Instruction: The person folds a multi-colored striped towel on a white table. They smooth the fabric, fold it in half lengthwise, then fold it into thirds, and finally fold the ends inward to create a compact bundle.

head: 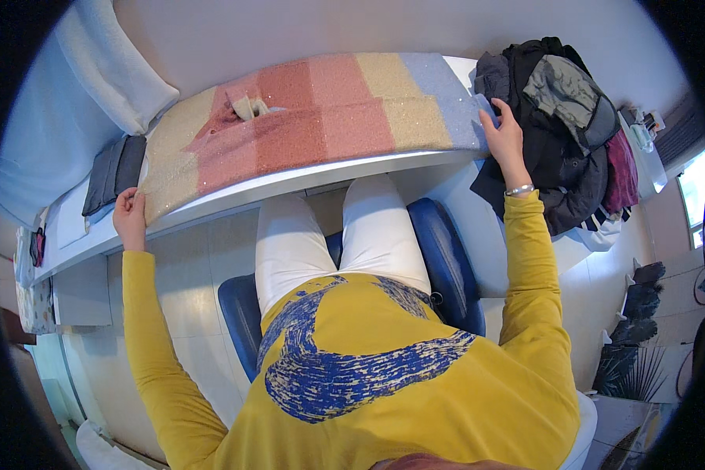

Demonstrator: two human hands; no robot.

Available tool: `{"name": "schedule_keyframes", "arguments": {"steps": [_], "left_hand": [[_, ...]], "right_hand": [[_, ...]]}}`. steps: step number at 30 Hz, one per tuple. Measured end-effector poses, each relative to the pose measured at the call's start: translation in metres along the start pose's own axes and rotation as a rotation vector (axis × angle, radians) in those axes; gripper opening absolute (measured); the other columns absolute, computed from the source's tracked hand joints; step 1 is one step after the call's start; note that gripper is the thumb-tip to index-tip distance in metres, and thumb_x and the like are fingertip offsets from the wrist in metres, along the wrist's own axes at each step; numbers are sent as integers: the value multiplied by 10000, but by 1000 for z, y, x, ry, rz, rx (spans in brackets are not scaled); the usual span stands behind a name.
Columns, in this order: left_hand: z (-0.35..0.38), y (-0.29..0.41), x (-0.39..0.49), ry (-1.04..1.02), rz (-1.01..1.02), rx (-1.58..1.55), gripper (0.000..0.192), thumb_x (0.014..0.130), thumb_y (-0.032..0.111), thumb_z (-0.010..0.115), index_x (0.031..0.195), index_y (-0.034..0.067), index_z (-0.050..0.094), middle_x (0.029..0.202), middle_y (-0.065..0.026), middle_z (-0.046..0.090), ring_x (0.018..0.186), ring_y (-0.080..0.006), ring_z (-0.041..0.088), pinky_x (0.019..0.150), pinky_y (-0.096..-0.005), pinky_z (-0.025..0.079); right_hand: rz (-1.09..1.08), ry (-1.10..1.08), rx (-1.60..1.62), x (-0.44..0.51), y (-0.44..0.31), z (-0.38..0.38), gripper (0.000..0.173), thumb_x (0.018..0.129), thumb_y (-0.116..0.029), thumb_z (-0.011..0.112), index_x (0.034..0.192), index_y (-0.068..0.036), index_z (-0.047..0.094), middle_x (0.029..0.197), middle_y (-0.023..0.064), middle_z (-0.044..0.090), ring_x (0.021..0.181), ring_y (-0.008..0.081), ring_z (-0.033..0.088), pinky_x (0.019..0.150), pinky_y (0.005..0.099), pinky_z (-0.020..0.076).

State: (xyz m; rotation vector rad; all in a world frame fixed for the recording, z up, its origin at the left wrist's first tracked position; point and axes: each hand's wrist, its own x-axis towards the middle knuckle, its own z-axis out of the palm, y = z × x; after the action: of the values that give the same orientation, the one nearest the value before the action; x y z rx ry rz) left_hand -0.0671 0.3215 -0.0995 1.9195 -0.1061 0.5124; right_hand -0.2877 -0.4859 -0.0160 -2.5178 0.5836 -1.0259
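A striped knit sweater lies stretched lengthwise along a white tabletop. Its bands run from beige through reds and pinks to beige and pale blue. The neck opening, with a pale label area inside, shows left of the middle. At the beige end, the fingers of my left hand are closed on the near corner. My right hand is at the pale blue end, its thumb and forefinger pinching the raised edge. The fabric is nearly flat, with a long crease running from the neck towards the right.
Dark folded cloth lies left of the sweater, near a hanging white cloth. On the right is a heap of dark clothes with a grey patterned piece on top. I sit on a blue chair close to the table.
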Motion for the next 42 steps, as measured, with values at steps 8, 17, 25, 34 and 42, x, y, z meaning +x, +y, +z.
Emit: {"name": "schedule_keyframes", "arguments": {"steps": [8,17,25,34,42], "left_hand": [[2,10,4,-4,49,109,220,939,101,755,1139,37,689,864,20,678,774,-44,584,688,-208,463],[22,33,-15,117,125,357,252,888,180,778,1119,92,730,866,-48,712,779,-158,651,708,-319,527],[35,62,-30,174,64,434,251,908,192,759,1132,84,721,845,-20,675,768,-126,603,725,-294,510],[31,62,-34,138,70,321,279,863,153,794,1126,90,726,796,-15,645,732,-128,601,695,-294,504],[20,74,-32,-6,-44,110,327,821,183,852,1096,52,734,783,29,621,707,-66,545,651,-253,464]], "right_hand": [[-324,131,-59,23,16,-6,220,975,-208,669,1155,-82,694,1041,173,737,951,390,713,795,446,577],[-538,18,-429,12,-46,7,212,850,-169,757,1023,-48,728,1056,157,710,1048,347,673,885,458,541],[-361,-578,344,10,-229,110,447,932,-415,710,1086,1,767,1029,234,759,987,375,734,876,444,566],[-558,-444,337,10,-353,225,565,850,-473,752,1175,-10,751,1037,218,770,995,352,745,894,446,567],[-364,-129,687,81,-376,216,260,924,-260,685,1088,-79,775,975,193,768,903,349,746,816,421,578]]}}
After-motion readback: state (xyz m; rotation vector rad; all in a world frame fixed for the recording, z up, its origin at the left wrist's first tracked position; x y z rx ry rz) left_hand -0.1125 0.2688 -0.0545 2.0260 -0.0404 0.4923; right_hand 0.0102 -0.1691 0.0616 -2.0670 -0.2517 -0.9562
